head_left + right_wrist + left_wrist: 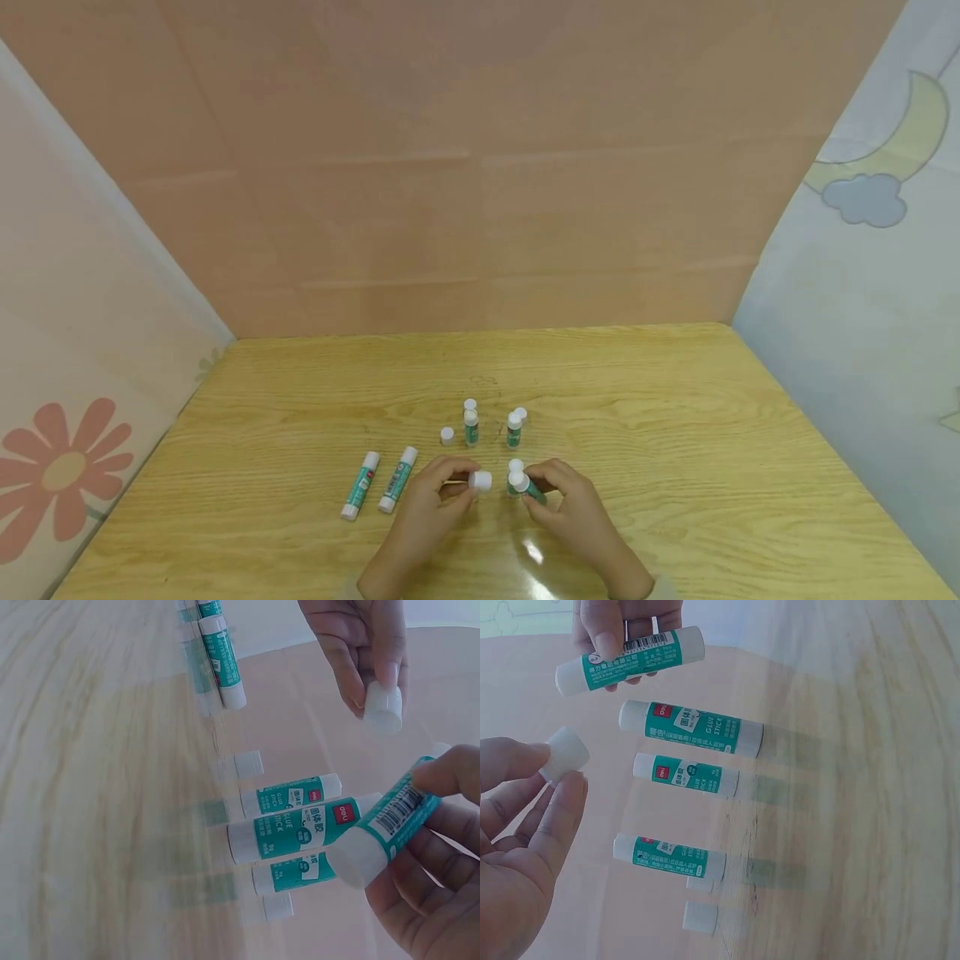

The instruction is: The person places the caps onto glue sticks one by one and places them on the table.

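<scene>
A small white cap is pinched between the thumb and fingers of my left hand, held above the table. My right hand grips a green glue stick with white ends, tilted, its barcode showing in both wrist views. Just behind it, another glue stick stands upright on the table. Two more upright glue sticks, one on the left and one on the right, stand farther back. The held cap and held stick are apart.
Loose white caps lie near the far sticks: one at left, one behind the left stick, one behind the right stick. Two glue sticks lie left of my left hand on the wooden table. Walls enclose the table's back and sides.
</scene>
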`<state>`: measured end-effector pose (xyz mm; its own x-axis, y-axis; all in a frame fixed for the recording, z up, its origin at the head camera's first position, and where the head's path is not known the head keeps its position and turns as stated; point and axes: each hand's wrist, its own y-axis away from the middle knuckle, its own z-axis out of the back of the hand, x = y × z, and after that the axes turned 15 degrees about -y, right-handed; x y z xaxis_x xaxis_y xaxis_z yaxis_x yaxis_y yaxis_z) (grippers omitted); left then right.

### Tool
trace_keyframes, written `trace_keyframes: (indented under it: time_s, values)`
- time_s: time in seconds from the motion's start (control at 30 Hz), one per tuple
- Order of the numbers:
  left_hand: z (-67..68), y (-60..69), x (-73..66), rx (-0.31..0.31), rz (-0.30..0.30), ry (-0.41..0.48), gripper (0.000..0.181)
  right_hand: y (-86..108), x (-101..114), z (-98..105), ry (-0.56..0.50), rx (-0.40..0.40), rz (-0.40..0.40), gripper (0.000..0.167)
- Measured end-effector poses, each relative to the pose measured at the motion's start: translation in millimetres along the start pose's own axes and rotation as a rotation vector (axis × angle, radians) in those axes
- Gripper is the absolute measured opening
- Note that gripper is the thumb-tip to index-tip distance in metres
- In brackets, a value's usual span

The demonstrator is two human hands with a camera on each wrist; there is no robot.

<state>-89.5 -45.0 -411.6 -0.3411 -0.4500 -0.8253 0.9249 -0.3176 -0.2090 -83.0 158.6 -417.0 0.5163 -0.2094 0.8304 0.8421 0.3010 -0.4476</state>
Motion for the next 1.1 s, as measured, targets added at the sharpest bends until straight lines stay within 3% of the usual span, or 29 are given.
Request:
trace_keyframes:
  time_s: [0.3, 0.5, 1.1]
  values:
    - [-1.4, -1.5, -0.4, -0.03, -0.006, 0.02, 0.024, 0.3, -1.7, -0.9, 0.015, 0.015, 0.034, 0.026]
    - [-2.6, -1.5, -1.3, -0.042, -0.042, 0.006, 0.024, 0.7, -2.9, -1.6, 0.02, 0.025, 0.059, 0.027]
    - [-5.9, -2.0, -2.8, -0.002, -0.032, 0.074, 0.023, -1.3, -1.1, -2.5, 0.004, 0.067, 0.113, 0.027]
